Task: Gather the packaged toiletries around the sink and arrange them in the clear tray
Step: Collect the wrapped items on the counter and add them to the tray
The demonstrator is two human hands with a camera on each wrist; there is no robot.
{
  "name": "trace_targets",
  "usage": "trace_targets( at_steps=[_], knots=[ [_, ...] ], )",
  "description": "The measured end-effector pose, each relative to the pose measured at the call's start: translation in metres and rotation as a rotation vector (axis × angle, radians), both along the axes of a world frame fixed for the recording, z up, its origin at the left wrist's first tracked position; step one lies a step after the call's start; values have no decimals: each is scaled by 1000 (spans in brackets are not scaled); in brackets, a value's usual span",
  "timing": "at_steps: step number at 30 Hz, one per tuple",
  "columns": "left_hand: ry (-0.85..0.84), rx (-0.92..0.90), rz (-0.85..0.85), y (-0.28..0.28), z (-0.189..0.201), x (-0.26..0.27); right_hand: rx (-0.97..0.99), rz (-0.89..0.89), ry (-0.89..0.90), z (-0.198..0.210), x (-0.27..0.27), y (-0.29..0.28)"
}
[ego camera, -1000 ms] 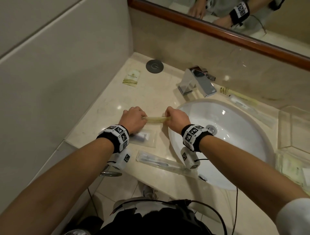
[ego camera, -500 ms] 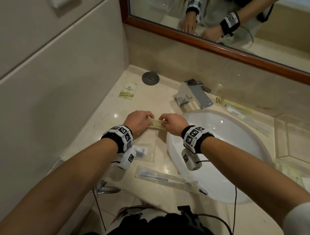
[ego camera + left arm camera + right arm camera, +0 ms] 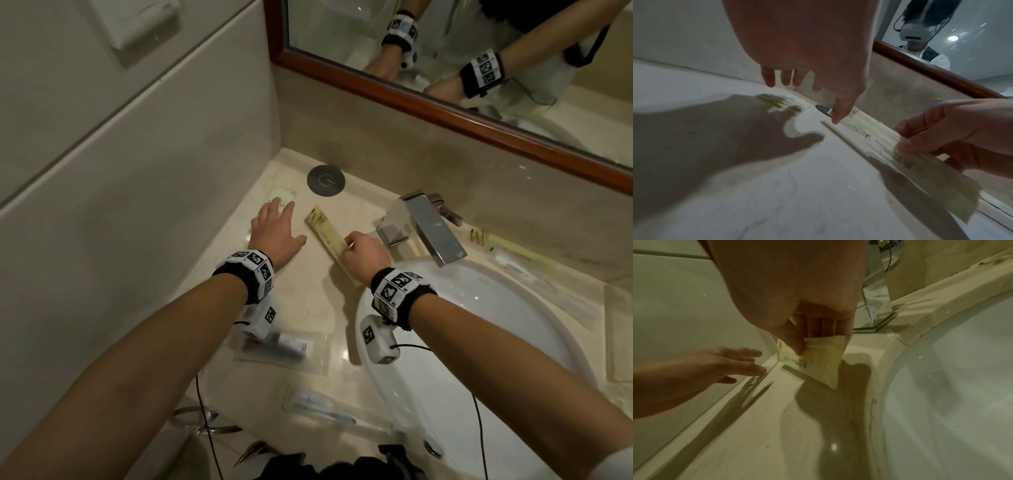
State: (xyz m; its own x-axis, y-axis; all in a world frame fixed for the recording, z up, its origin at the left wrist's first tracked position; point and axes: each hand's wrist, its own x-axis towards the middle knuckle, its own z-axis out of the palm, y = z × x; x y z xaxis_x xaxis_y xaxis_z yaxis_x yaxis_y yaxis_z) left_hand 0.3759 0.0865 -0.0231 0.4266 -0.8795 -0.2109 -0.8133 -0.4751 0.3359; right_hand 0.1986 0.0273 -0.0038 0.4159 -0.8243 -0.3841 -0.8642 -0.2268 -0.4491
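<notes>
Right hand [image 3: 363, 251] pinches one long packet [image 3: 327, 233]; four lie around.

Print on yellow packet [image 3: 898, 155] too blurred; nothing legible.

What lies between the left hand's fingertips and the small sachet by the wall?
Nothing shows in the gap. In the left wrist view the left hand hovers open above the small sachet, with only bare countertop and the hand's shadow between them.

The beige marble counter [image 3: 308, 308] fills the frame's centre. On it lie a small sachet [image 3: 282, 198] upper left, a clear pouch [image 3: 284, 349] lower centre, and a wrapped toothbrush [image 3: 342, 416] at the bottom.
</notes>
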Motion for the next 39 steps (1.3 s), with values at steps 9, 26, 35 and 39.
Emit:
trace_targets(
  at_steps=[9,26,35,39],
  knots=[
    [-44,178,33,-27,-13,4,-39,-37,-2,-5,-9,-13],
    [-114,107,-160,14,-5,-14,-71,-58,29,13,-22,9],
    [-104,103,-282,54,5,-45,-83,-58,37,24,-34,42],
    [-131,82,-354,67,5,-62,-74,-60,45,27,-44,55]
  ],
)
